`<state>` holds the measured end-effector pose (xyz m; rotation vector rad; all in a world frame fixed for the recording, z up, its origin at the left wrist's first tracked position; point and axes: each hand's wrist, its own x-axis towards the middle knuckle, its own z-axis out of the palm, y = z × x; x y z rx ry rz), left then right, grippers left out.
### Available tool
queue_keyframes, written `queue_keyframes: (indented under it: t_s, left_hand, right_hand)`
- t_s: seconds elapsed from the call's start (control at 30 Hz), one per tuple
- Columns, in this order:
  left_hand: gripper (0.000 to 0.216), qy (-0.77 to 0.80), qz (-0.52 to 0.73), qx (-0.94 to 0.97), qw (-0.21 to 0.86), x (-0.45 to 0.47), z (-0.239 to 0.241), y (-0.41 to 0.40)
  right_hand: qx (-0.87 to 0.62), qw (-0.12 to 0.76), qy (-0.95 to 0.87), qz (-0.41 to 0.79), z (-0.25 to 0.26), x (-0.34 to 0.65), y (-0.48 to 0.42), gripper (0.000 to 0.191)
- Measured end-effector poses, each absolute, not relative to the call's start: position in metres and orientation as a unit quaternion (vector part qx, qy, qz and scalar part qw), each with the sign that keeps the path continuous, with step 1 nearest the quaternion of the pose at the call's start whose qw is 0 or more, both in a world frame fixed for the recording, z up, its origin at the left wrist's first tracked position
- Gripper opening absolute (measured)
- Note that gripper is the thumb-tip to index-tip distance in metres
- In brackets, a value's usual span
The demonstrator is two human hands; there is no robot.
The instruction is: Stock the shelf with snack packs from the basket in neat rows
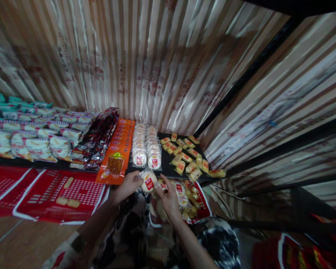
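Note:
Between my two hands is a round white cake in a clear wrapper with a red label (149, 183), in front of the shelf edge. My left hand (129, 185) pinches its left side, fingers closed. My right hand (168, 198) has its thumb against the right side. Another red-labelled packet shows by my right fingers; I cannot tell whether they touch it. Just beyond, two rows of the same wrapped round cakes (140, 145) lie on the black shelf (169, 173). Below my right hand, a red basket (204, 203) holds more round cakes and small yellow packets.
Small yellow packets (184, 157) lie scattered on the shelf's right. To the left are an orange snack strip (116, 149), dark red shiny packets (96, 138) and rows of white-and-green bags (36, 130). A red basket (44, 186) lies lower left. A dark slanting post (240, 78) stands right.

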<state>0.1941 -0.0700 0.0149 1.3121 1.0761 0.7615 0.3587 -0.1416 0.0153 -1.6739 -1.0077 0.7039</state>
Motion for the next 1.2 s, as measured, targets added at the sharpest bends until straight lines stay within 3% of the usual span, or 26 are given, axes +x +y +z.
queue_keyframes:
  t_s: [0.2, 0.5, 0.97, 1.2]
  left_hand:
    - [0.022, 0.448, 0.350, 0.562, 0.600, 0.183, 0.022, -0.043]
    - [0.046, 0.593, 0.375, 0.607, 0.373, 0.192, -0.016, -0.031]
    - [0.055, 0.599, 0.349, 0.687, 0.216, 0.209, -0.024, -0.033]
    - [0.047, 0.622, 0.366, 0.679, 0.135, 0.217, -0.026, -0.042]
  right_hand:
    - [-0.627, 0.514, -0.402, 0.426, 0.006, 0.344, -0.103, 0.023]
    - [-0.695, 0.505, -0.399, 0.321, -0.018, 0.325, -0.058, 0.017]
    - [-0.703, 0.501, -0.448, 0.234, -0.020, 0.318, -0.054, 0.015]
    - [-0.703, 0.503, -0.457, 0.208, -0.030, 0.336, -0.093, 0.014]
